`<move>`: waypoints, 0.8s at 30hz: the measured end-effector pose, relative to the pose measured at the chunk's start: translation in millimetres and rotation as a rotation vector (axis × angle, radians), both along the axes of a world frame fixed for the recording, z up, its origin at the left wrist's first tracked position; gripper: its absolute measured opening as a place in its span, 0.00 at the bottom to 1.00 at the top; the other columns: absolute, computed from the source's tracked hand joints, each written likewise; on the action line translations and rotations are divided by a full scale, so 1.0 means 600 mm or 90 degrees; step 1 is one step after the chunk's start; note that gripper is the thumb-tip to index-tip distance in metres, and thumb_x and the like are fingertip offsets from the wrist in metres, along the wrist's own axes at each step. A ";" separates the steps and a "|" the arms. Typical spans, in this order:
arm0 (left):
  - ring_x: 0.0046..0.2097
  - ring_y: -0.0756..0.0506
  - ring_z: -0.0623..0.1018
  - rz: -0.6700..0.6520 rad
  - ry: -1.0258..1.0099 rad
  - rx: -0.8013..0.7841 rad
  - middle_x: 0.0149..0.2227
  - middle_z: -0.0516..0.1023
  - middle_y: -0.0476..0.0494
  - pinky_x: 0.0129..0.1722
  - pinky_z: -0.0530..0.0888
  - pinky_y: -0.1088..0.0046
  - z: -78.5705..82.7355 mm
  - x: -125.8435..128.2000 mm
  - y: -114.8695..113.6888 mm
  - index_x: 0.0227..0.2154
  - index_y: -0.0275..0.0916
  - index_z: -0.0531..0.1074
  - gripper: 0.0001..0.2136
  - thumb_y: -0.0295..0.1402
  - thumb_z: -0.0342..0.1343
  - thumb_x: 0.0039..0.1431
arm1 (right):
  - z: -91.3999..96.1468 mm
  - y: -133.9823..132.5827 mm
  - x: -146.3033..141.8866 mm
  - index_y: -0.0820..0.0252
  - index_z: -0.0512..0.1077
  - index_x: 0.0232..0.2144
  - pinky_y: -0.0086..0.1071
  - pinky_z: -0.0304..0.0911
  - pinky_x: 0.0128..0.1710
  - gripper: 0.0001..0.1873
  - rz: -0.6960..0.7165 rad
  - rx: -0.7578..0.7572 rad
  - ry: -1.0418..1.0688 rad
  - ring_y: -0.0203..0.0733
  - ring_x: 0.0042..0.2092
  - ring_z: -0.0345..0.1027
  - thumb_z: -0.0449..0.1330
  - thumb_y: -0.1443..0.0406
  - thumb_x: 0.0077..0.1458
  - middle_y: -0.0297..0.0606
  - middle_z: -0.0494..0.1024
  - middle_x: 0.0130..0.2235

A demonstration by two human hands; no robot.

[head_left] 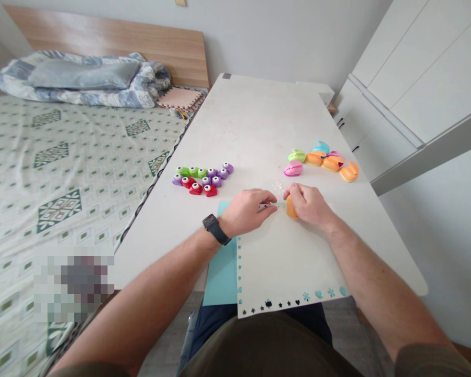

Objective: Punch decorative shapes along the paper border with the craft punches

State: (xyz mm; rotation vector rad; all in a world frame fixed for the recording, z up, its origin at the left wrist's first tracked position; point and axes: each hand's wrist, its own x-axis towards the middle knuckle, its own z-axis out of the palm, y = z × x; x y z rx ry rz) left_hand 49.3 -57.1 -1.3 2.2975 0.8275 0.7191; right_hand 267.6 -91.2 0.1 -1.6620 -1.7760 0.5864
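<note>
My right hand [308,205] is closed around an orange paper punch [291,208] at the far edge of a white paper sheet [286,256]. Small shapes are punched out along the sheet's left and near edges. My left hand [248,209], with a black watch on the wrist, pinches the sheet's far edge right beside the punch. A light blue sheet [222,272] lies under the white one and shows at its left. Tiny paper cut-outs [278,186] lie on the white table [255,125] just beyond my hands.
Several small green, purple and red punches [202,179] sit in a cluster to the left. Larger green, pink, blue and orange punches [322,159] lie to the right. A bed [63,157] with a folded quilt stands along the table's left side; white cabinets [408,78] are on the right.
</note>
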 end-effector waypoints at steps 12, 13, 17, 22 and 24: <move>0.40 0.46 0.81 -0.007 0.011 0.012 0.39 0.82 0.44 0.41 0.75 0.69 -0.002 0.001 -0.001 0.42 0.39 0.78 0.07 0.32 0.59 0.64 | -0.003 0.005 -0.008 0.56 0.75 0.28 0.33 0.60 0.37 0.26 -0.012 0.017 -0.027 0.42 0.33 0.72 0.44 0.56 0.70 0.37 0.79 0.28; 0.40 0.45 0.81 -0.008 0.010 0.012 0.39 0.83 0.44 0.42 0.75 0.69 -0.002 0.001 -0.001 0.42 0.39 0.78 0.07 0.32 0.59 0.64 | -0.005 0.006 -0.009 0.56 0.75 0.27 0.33 0.60 0.37 0.26 -0.021 0.020 -0.030 0.42 0.32 0.72 0.45 0.56 0.70 0.37 0.78 0.27; 0.41 0.45 0.81 -0.008 0.009 0.012 0.40 0.83 0.44 0.42 0.75 0.69 -0.002 0.000 0.000 0.42 0.39 0.78 0.07 0.33 0.58 0.64 | -0.008 0.009 -0.011 0.56 0.75 0.26 0.34 0.60 0.36 0.26 -0.046 0.024 -0.025 0.43 0.31 0.71 0.45 0.56 0.69 0.37 0.77 0.26; 0.41 0.45 0.81 -0.007 0.021 0.009 0.39 0.83 0.44 0.41 0.75 0.69 -0.005 -0.002 0.003 0.42 0.40 0.78 0.07 0.33 0.58 0.64 | -0.001 0.005 -0.005 0.56 0.76 0.30 0.33 0.60 0.35 0.22 0.026 0.009 0.011 0.42 0.32 0.71 0.48 0.55 0.68 0.35 0.77 0.27; 0.40 0.45 0.81 -0.004 0.020 0.011 0.39 0.82 0.45 0.42 0.74 0.69 -0.006 -0.002 0.003 0.42 0.40 0.78 0.07 0.33 0.59 0.64 | 0.002 0.003 -0.001 0.56 0.77 0.31 0.33 0.60 0.35 0.20 0.036 0.004 0.023 0.42 0.33 0.71 0.49 0.56 0.67 0.35 0.78 0.29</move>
